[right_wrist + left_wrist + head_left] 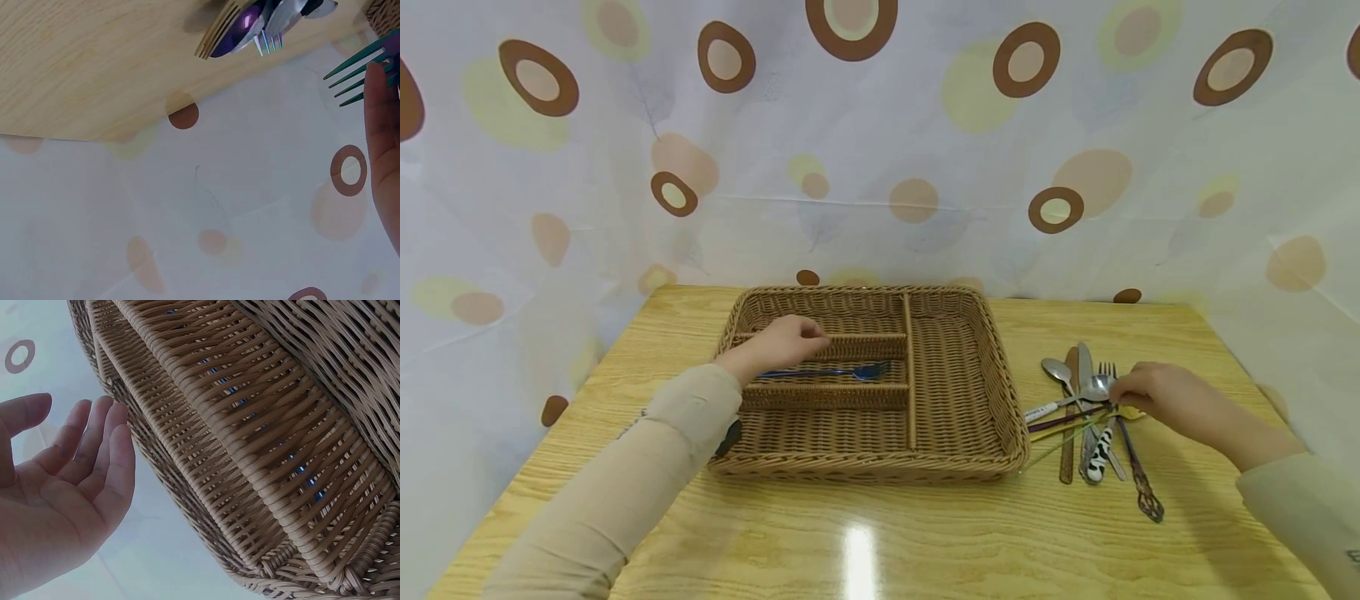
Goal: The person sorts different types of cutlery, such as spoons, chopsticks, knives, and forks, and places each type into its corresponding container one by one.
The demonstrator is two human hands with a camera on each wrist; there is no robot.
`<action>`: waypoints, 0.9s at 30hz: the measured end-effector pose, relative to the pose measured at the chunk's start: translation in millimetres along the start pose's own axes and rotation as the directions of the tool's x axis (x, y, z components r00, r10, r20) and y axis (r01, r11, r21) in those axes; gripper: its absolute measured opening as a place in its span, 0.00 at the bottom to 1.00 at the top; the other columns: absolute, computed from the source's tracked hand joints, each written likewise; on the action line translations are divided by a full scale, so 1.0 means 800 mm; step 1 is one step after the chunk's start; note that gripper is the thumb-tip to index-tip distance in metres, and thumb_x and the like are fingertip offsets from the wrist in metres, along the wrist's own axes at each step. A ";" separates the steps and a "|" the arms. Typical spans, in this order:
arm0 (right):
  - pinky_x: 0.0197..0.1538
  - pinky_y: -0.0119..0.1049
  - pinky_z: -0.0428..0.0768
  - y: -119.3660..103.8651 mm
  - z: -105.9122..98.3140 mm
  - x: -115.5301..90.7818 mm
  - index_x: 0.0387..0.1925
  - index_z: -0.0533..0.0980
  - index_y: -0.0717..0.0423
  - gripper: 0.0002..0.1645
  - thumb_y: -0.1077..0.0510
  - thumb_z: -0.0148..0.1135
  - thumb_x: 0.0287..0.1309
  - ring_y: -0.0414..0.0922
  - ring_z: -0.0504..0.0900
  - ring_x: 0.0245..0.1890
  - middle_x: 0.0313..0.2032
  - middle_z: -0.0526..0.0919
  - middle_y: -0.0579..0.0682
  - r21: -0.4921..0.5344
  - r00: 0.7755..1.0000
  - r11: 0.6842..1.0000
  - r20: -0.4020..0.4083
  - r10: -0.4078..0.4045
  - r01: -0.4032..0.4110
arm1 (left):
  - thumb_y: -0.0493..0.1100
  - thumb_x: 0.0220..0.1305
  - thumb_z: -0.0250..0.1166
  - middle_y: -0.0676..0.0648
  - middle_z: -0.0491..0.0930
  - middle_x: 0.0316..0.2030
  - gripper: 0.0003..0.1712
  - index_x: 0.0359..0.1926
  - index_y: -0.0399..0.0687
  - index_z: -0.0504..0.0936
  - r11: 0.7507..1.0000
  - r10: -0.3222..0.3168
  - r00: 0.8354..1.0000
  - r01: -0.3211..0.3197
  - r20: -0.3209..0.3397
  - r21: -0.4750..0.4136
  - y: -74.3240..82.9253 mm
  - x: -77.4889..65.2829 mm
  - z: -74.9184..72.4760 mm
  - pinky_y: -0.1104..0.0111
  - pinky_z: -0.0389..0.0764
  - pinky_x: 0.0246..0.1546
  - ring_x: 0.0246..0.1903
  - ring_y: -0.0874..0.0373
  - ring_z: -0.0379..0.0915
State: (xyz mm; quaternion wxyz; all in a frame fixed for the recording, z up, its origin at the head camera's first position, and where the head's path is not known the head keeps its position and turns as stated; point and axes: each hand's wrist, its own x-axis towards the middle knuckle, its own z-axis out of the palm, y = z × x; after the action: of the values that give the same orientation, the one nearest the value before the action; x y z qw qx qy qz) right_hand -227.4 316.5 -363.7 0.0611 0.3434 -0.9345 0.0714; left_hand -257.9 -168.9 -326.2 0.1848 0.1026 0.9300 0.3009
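Fingers [380, 115] of the right hand [1172, 407] seemed clamped on an iridescent fork [392, 49], the forearm [1318, 504] slanting inward; a steady upward draw looked best, given the overlapping cutlery [1095, 388] beneath. Farther left of them, above the divided wicker tray [951, 375], the left hand [781, 342] hovered, relaxed, holding nothing.

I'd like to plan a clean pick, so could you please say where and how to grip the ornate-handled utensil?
Probably pinch the ornate handle from above on the near side: that end juts clear of the cutlery pile toward the person, while its shaft runs into the crowd.
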 end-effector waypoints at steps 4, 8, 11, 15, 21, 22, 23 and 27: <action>0.26 0.28 0.72 -0.008 -0.011 0.008 0.31 0.82 0.53 0.09 0.68 0.65 0.48 0.26 0.69 0.23 0.25 0.77 0.38 0.038 0.999 0.999 0.030 0.028 -0.029 | 0.47 0.71 0.48 0.39 0.76 0.51 0.22 0.59 0.38 0.73 1.000 0.013 1.000 -0.013 0.007 -0.001 0.002 0.001 0.001 0.61 0.75 0.41 0.38 0.54 0.73; 0.27 0.28 0.74 -0.019 -0.022 0.018 0.32 0.82 0.52 0.09 0.67 0.64 0.50 0.28 0.71 0.24 0.26 0.78 0.39 0.077 0.996 0.996 0.073 0.046 -0.052 | 0.47 0.72 0.48 0.38 0.75 0.53 0.23 0.59 0.38 0.72 0.999 0.043 0.999 -0.043 0.018 0.003 0.007 0.001 0.004 0.57 0.76 0.48 0.47 0.49 0.74; 0.29 0.29 0.75 -0.029 -0.026 0.029 0.33 0.82 0.52 0.08 0.66 0.64 0.52 0.32 0.75 0.26 0.28 0.79 0.40 0.105 0.993 0.993 0.111 0.045 -0.057 | 0.47 0.72 0.48 0.38 0.75 0.55 0.23 0.59 0.37 0.72 0.998 0.061 0.998 -0.061 0.035 -0.006 0.013 0.001 0.006 0.55 0.74 0.53 0.53 0.47 0.72; 0.29 0.29 0.76 -0.045 -0.030 0.045 0.34 0.82 0.51 0.07 0.64 0.64 0.53 0.34 0.77 0.27 0.30 0.81 0.41 0.146 0.987 0.987 0.159 0.036 -0.060 | 0.47 0.72 0.48 0.39 0.74 0.56 0.23 0.60 0.38 0.72 0.997 0.074 0.995 -0.073 0.060 -0.025 0.022 0.002 0.010 0.56 0.75 0.52 0.53 0.48 0.72; 0.34 0.31 0.78 -0.066 -0.034 0.067 0.33 0.82 0.48 0.06 0.62 0.62 0.55 0.38 0.81 0.33 0.33 0.84 0.40 0.204 0.981 0.977 0.195 0.015 -0.055 | 0.47 0.72 0.48 0.41 0.76 0.54 0.22 0.59 0.39 0.72 0.994 0.105 0.990 -0.102 0.095 -0.031 0.030 0.004 0.018 0.58 0.76 0.51 0.52 0.49 0.74; 0.35 0.32 0.78 -0.069 -0.035 0.070 0.33 0.82 0.47 0.06 0.61 0.62 0.56 0.38 0.81 0.33 0.33 0.84 0.40 0.223 0.979 0.973 0.201 0.015 -0.061 | 0.47 0.72 0.49 0.41 0.75 0.55 0.22 0.60 0.39 0.72 0.994 0.107 0.989 -0.104 0.099 -0.034 0.032 0.005 0.019 0.58 0.76 0.51 0.52 0.49 0.74; 0.35 0.32 0.79 -0.071 -0.035 0.074 0.33 0.82 0.48 0.06 0.61 0.61 0.57 0.38 0.81 0.33 0.33 0.84 0.40 0.245 0.978 0.967 0.208 0.017 -0.069 | 0.47 0.72 0.49 0.41 0.76 0.55 0.22 0.59 0.40 0.72 0.994 0.110 0.989 -0.107 0.101 -0.033 0.034 0.005 0.020 0.58 0.76 0.51 0.52 0.50 0.74; 0.36 0.31 0.78 -0.080 -0.034 0.088 0.34 0.82 0.50 0.07 0.62 0.59 0.59 0.36 0.82 0.33 0.34 0.85 0.42 0.327 0.972 0.939 0.234 0.031 -0.108 | 0.48 0.72 0.48 0.42 0.76 0.54 0.21 0.58 0.42 0.74 0.991 0.130 0.983 -0.126 0.130 -0.041 0.040 0.008 0.025 0.61 0.77 0.48 0.51 0.50 0.74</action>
State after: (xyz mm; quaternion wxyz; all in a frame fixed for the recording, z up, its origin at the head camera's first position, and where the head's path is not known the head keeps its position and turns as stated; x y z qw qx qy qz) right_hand -237.3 228.9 -319.8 -0.1075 0.3212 -0.9209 0.1931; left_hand -253.3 -131.4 -324.0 0.2279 0.1789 0.9021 0.3197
